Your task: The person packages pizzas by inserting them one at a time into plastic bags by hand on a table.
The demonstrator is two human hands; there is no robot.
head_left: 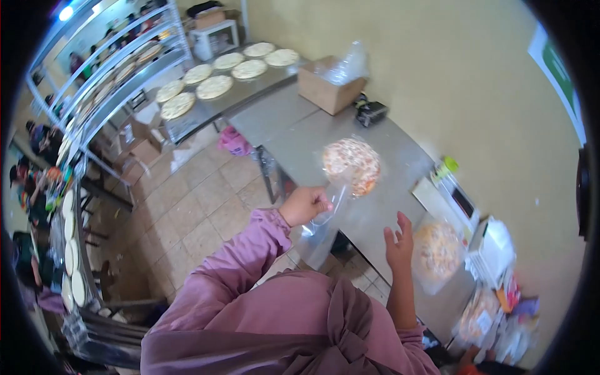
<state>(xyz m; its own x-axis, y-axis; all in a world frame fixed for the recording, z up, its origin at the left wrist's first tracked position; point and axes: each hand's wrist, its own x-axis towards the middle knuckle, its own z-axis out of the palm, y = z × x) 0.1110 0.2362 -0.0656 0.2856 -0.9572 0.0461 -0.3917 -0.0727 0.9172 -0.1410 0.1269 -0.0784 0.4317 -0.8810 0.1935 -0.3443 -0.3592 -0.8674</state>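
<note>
My left hand (305, 205) is closed on the edge of a clear plastic bag (320, 240), which hangs over the front edge of the metal table. Just beyond that hand lies a topped pizza (351, 164); some clear plastic overlaps its near edge, and I cannot tell whether the pizza is inside it. My right hand (400, 245) is raised with fingers apart, holding nothing. Nearest to it, on the right, a second pizza (439, 251) lies flat in clear plastic.
A cardboard box (331, 84) with clear plastic stands at the table's back, beside a black object (371, 112). A scale-like device (457, 199) sits against the wall. Several pale pizza bases (214, 87) lie on another table. A metal rack (134, 81) stands at left; people work beyond.
</note>
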